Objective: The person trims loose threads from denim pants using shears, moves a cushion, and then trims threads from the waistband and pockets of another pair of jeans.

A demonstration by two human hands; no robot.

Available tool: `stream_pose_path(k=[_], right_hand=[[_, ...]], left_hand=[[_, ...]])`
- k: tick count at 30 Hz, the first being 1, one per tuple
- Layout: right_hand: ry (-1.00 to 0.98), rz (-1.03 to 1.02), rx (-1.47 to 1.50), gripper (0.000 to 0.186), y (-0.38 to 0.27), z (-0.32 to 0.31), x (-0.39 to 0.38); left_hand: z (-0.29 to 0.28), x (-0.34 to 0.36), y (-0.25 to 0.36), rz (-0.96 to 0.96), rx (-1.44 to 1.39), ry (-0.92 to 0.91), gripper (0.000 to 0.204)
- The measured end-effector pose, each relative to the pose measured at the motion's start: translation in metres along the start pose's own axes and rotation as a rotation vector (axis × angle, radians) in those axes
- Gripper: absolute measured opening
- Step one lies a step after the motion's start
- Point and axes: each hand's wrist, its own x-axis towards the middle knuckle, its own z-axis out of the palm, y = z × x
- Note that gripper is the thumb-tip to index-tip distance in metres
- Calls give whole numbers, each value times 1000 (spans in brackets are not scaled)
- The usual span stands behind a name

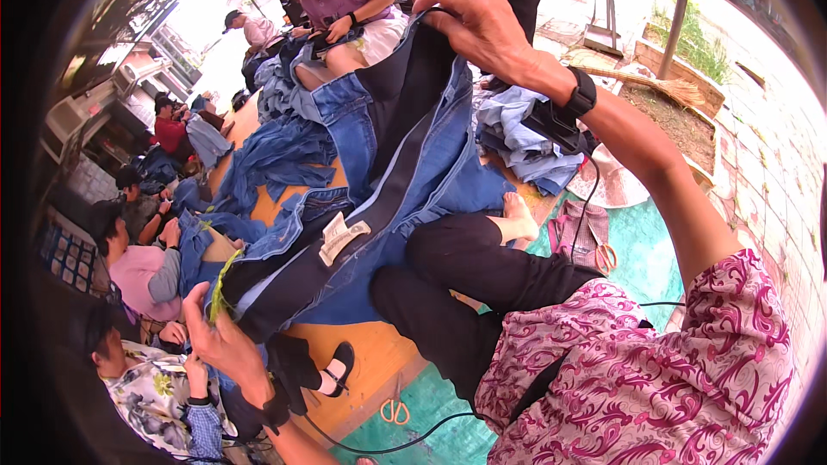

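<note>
A pair of blue jeans (435, 168) is stretched open between my two hands, its dark waistband lining and a white label (343, 238) facing me. My right hand (489, 33), raised at the top centre, pinches the far end of the waistband. At the lower left my left hand (226, 346) grips the near end, fingers partly behind the cloth. A yellow-green strip (220, 286) hangs at that end, by my left fingertips. The lower part of the jeans drapes toward my bent legs.
Denim piles (280, 155) lie along the orange mat (392, 351), with lighter jeans (517, 129) to the right. Small scissors (394, 412) lie on the green sheet (439, 435), others (606, 258) near a checked cloth. Several people sit leftward and ahead. Black cables (405, 441) run beside me.
</note>
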Motion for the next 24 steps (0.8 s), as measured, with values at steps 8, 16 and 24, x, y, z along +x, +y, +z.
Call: stream_pose_path(k=[8,16,24], right_hand=[[-719,366,1056,24,-13,-77,-4],[-1056,1652,1240,44,71,109,-297],[-1025,1428,872,66,45,70,-305]], left_hand=[[-110,-50,-13,-596,-478,-266,29],[37,-296,-108,-1418,-1594,-423,53],[54,-347,-50,-1453,-1183,-197,38]])
